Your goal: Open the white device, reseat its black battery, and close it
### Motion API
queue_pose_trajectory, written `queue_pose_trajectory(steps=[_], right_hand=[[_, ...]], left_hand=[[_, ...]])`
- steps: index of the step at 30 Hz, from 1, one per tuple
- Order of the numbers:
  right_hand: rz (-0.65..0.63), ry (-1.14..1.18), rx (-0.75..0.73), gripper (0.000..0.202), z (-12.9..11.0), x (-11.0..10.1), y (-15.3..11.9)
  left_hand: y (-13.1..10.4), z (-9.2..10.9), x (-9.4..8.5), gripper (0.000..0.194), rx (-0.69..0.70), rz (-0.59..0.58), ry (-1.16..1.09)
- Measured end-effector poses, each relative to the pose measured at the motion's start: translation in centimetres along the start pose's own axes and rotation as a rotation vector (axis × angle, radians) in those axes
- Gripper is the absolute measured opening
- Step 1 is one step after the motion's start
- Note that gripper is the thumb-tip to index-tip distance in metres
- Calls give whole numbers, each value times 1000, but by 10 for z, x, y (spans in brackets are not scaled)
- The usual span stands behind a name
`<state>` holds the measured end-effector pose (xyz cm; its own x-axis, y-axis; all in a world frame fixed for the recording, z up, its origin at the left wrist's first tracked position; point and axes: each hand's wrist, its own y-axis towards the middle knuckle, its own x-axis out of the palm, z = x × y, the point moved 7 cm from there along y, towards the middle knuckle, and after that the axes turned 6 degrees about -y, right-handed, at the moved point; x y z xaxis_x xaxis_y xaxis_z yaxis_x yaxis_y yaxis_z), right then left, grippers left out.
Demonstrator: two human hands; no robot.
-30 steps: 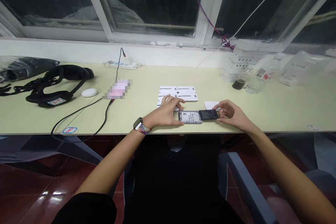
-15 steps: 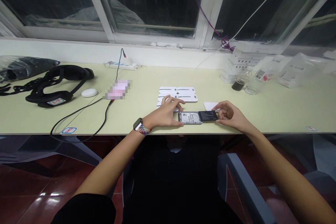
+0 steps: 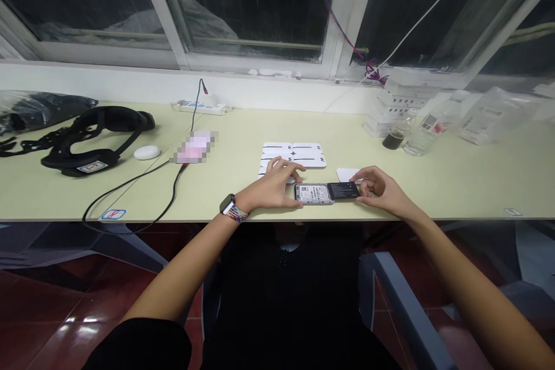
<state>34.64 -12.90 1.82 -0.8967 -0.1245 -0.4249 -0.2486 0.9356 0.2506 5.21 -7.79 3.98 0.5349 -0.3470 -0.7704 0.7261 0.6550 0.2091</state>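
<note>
A flat silver-grey rectangular device [image 3: 314, 193] with a white printed label and barcode lies near the table's front edge. My left hand [image 3: 275, 185] holds its left end, thumb at the near corner and fingers curved over beyond the far side. A thin black rectangular piece with small print, like a flat battery [image 3: 343, 190], meets the device's right end. My right hand [image 3: 384, 191] pinches the black piece by its right end between thumb and fingers. Whether the two parts overlap or only touch, I cannot tell. Just behind my right fingers lies a white rounded cover [image 3: 347, 174].
White cards [image 3: 309, 153] with black lines lie behind my left hand. Leftward are a pixelated phone-like object [image 3: 195, 147] on a cable, a white oval object [image 3: 147, 152] and a black headset [image 3: 97, 144]. Bottles [image 3: 427, 130] and white racks [image 3: 384, 115] stand back right.
</note>
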Motion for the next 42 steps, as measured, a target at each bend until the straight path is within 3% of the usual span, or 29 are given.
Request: queue_pose_trajectory(steps=[10,18,24,31,36,42], right_hand=[[4,8,-17,51,-2,2,3],[-4,-76,-91,57,-33,12,19],[-68,16,-103,59,-61,37,37],[-113,-209,-212,70,-91,84,53],[-184,-244,-323,69,-90,116,56],[-126,-322,-318,38,-69,108,44]], left_hand=[[-1,2,-1,79,5,3,1],[-1,3,-1,79,12,-1,0],[-1,5,-1,80,17,3,-3],[-2,6,-1,84,-7,-9,0],[-2,2,-2,83,-52,20,20],[-1,8,-2,84,15,18,3]])
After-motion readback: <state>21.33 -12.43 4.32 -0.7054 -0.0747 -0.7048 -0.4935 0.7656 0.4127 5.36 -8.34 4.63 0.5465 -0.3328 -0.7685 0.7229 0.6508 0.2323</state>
